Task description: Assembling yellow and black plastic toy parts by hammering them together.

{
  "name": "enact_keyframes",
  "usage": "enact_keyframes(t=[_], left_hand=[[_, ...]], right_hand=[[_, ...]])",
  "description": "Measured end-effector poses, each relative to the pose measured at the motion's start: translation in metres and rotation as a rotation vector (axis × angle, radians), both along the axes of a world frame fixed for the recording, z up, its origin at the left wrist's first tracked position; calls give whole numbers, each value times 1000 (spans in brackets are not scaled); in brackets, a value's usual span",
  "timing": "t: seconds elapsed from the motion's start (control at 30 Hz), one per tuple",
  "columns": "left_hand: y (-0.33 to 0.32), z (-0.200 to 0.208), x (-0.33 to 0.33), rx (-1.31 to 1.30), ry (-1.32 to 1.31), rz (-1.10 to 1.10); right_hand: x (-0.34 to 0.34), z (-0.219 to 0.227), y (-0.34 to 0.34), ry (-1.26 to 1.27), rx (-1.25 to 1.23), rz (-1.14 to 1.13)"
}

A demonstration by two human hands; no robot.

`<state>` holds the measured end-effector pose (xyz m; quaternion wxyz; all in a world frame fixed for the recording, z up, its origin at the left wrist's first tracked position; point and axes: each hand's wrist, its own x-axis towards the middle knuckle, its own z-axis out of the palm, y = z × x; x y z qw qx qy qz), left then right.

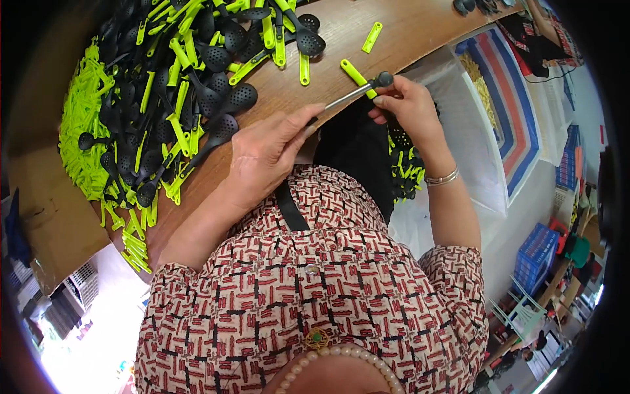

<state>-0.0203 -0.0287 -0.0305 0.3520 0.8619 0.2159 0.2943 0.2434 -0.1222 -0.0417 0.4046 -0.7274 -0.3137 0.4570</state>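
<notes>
Green handle [350,70], long and bright, is in front of me by the edge of the table [410,31], just left of my right hand [410,108]. It slants. Its far end points away and to the left, and its near end comes back to my right fingers, so that hand is the nearer one. Those fingers are curled in and pinch that end, but I can't tell how tightly. My left hand [269,144] is closed on a thin silver rod [346,99] with a dark round head [384,79]. It slants up to the right and crosses over the green handle. Many black spoons [310,43] lie piled to my left.
</notes>
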Motion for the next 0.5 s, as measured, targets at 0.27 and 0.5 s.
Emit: enact_keyframes(t=[0.27, 0.5], left_hand=[[3, 12, 4, 225, 214, 76], [15, 3, 3, 225, 113, 146]], right_hand=[[6, -2, 8, 160, 61, -38], [10, 3, 9, 161, 70, -42]])
